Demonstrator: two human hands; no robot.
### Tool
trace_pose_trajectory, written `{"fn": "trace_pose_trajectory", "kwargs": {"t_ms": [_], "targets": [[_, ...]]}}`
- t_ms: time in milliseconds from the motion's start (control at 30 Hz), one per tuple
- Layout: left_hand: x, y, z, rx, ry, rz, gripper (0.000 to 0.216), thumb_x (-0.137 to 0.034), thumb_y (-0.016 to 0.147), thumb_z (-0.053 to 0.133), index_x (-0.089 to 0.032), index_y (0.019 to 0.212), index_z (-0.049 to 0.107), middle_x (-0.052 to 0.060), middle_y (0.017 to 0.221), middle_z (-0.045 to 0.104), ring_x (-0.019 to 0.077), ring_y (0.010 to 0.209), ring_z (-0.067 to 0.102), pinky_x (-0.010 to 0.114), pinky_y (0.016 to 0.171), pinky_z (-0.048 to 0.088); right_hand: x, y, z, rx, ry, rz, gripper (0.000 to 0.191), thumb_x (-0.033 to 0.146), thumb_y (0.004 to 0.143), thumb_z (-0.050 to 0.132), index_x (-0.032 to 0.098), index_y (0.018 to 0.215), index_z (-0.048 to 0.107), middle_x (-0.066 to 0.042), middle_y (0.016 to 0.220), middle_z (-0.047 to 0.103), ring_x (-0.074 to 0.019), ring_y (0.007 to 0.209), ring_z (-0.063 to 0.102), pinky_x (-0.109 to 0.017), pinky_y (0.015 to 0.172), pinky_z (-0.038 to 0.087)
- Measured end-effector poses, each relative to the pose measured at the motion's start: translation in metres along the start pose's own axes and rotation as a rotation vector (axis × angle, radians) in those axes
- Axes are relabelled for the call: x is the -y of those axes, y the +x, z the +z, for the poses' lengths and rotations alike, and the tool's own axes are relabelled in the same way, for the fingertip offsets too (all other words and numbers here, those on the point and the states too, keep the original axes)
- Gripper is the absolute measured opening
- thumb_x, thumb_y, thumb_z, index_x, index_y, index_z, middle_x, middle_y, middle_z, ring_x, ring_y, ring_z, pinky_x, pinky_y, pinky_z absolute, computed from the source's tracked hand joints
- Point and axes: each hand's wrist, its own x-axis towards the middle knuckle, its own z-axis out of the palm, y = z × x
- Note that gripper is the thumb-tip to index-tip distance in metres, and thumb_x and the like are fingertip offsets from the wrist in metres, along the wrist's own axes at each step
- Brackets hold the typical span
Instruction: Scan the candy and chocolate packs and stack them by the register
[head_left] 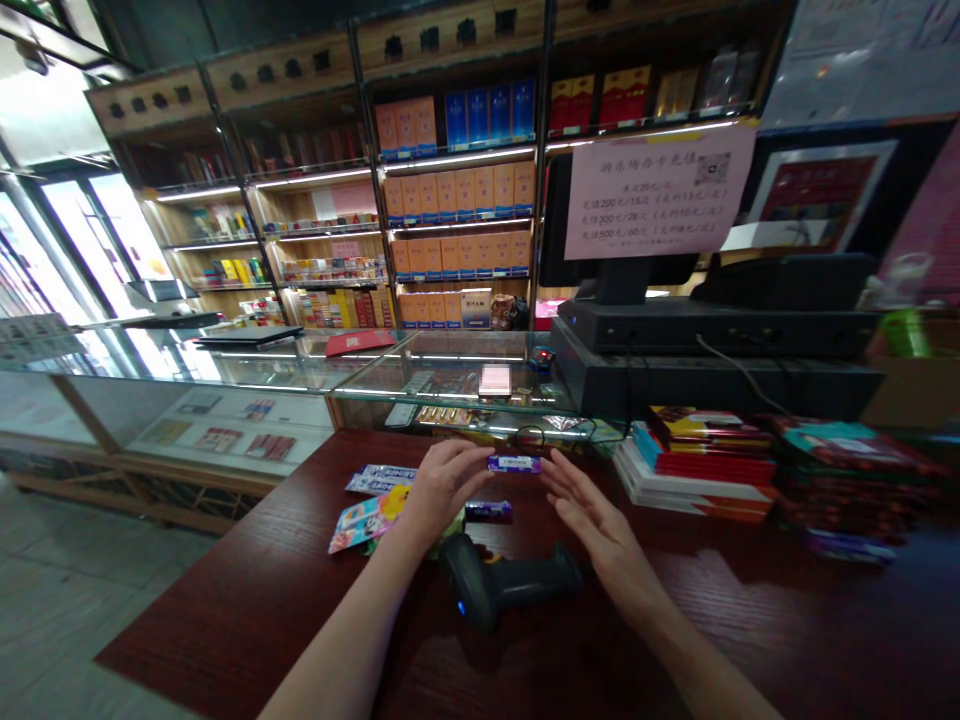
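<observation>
Between my fingertips is a small purple candy roll (514, 463) with a white label facing me. My left hand (442, 490) has its fingertips at the roll's left end. At the right end are the fingertips of my right hand (589, 510), the other fingers loosely stretched. Just below, a second dark purple roll (489, 512) lies on the brown counter (247, 610). A black barcode scanner (510, 582) with a blue light lies nearer me, between my forearms. Beside my left wrist are a colourful packet with a yellow figure (367, 520) and blue-and-white packets (381, 478), partly covered.
Stacked red and white boxes (697, 465) and dark packs (847, 480) stand at the right. Behind them is a monitor with a pink sign (660, 195) on a black cash drawer (720, 365). A glass display case (450, 350) borders the counter's far side; shelves of boxes line the wall.
</observation>
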Motion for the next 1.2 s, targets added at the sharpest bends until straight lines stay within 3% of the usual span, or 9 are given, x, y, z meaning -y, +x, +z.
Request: {"fn": "trace_pose_trajectory", "kwargs": {"t_ms": [367, 533, 667, 833, 967, 1033, 1200], "targets": [[-0.003, 0.004, 0.004, -0.010, -0.105, -0.149, 0.016, -0.035, 0.090, 0.064, -0.028, 0.100, 0.075, 0.007, 0.118, 0.057, 0.0244, 0.118, 0.051, 0.045, 0.104, 0.043, -0.007, 0.002, -0.001, 0.018, 0.024, 0.003, 0.070, 0.060, 0.087, 0.061, 0.033, 0.148, 0.042, -0.010, 0.151, 0.049, -0.0292, 0.138, 0.046, -0.054, 0.117, 0.032], [-0.002, 0.003, 0.007, -0.004, -0.139, -0.158, 0.014, -0.035, 0.086, 0.069, -0.029, 0.097, 0.076, 0.005, 0.118, 0.058, 0.0246, 0.117, 0.052, 0.044, 0.103, 0.043, -0.008, 0.001, 0.000, 0.035, 0.014, 0.033, 0.063, 0.060, 0.087, 0.062, 0.031, 0.142, 0.052, -0.007, 0.149, 0.051, -0.0298, 0.140, 0.044, -0.053, 0.119, 0.031], [-0.005, 0.003, 0.009, -0.015, -0.188, -0.178, 0.013, -0.033, 0.083, 0.073, -0.029, 0.096, 0.076, 0.005, 0.115, 0.060, 0.0236, 0.115, 0.053, 0.043, 0.102, 0.044, -0.012, 0.002, -0.001, 0.032, 0.014, 0.005, 0.058, 0.061, 0.084, 0.065, 0.031, 0.134, 0.061, -0.005, 0.155, 0.044, -0.0305, 0.142, 0.040, -0.052, 0.120, 0.029], [-0.007, 0.004, 0.009, -0.049, -0.180, -0.215, 0.013, -0.032, 0.084, 0.072, -0.029, 0.095, 0.076, 0.004, 0.117, 0.061, 0.0237, 0.116, 0.052, 0.044, 0.104, 0.043, -0.016, 0.003, 0.001, 0.098, -0.013, 0.030, 0.067, 0.061, 0.084, 0.065, 0.030, 0.142, 0.052, -0.008, 0.151, 0.049, -0.0290, 0.141, 0.042, -0.051, 0.119, 0.031], [0.000, 0.005, 0.004, -0.129, -0.099, -0.233, 0.014, -0.034, 0.082, 0.074, -0.030, 0.095, 0.077, 0.004, 0.123, 0.059, 0.0253, 0.121, 0.048, 0.045, 0.108, 0.041, -0.016, -0.001, 0.000, 0.086, -0.255, -0.070, 0.060, 0.049, 0.091, 0.061, 0.033, 0.147, 0.045, -0.005, 0.154, 0.045, -0.0277, 0.143, 0.039, -0.051, 0.118, 0.030], [0.007, 0.005, 0.000, -0.196, -0.053, -0.247, 0.014, -0.035, 0.081, 0.074, -0.030, 0.094, 0.077, 0.004, 0.126, 0.057, 0.0260, 0.123, 0.046, 0.047, 0.109, 0.040, -0.015, -0.005, -0.002, 0.154, -0.444, -0.142, 0.064, 0.042, 0.088, 0.065, 0.035, 0.148, 0.043, -0.003, 0.155, 0.044, -0.0284, 0.144, 0.037, -0.051, 0.120, 0.027], [0.026, 0.004, -0.005, -0.327, 0.103, -0.206, 0.016, -0.031, 0.079, 0.077, -0.031, 0.095, 0.077, 0.004, 0.136, 0.052, 0.0284, 0.130, 0.041, 0.050, 0.113, 0.034, -0.011, -0.015, 0.000, 0.504, -0.781, -0.241, 0.092, 0.031, 0.070, 0.081, 0.033, 0.151, 0.037, -0.006, 0.148, 0.052, -0.0307, 0.135, 0.045, -0.049, 0.116, 0.030]]}}
